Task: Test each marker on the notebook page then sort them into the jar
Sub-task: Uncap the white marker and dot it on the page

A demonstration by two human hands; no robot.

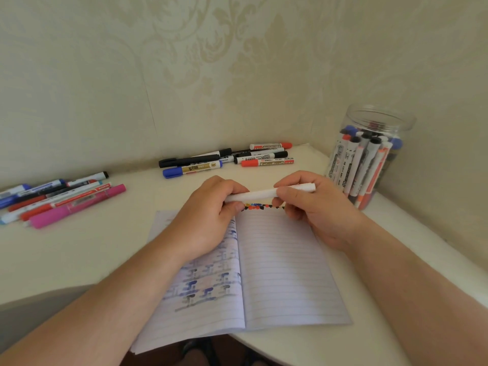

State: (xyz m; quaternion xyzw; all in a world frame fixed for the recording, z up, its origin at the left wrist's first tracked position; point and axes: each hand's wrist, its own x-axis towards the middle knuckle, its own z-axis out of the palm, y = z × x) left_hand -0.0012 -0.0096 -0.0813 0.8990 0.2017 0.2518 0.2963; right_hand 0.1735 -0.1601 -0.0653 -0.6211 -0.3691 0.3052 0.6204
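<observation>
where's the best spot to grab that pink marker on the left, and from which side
Take the pink marker at mid-barrel, from above, one finger on its near long side and one on the far. It lies flat at the near edge of the left pile, so the near side is free; a red marker lies tight along the far side.

Head-worn view: one wide-angle camera looking forward and down onto a corner desk.

The camera sits above and close behind the open notebook [264, 262], both forearms entering from the lower edge. It faces the wallpapered corner [237, 62]; wide-angle curvature bends the desk edge [435, 262]. Loose markers [60, 199] lie at far left, the jar [369, 157] at far right.
</observation>
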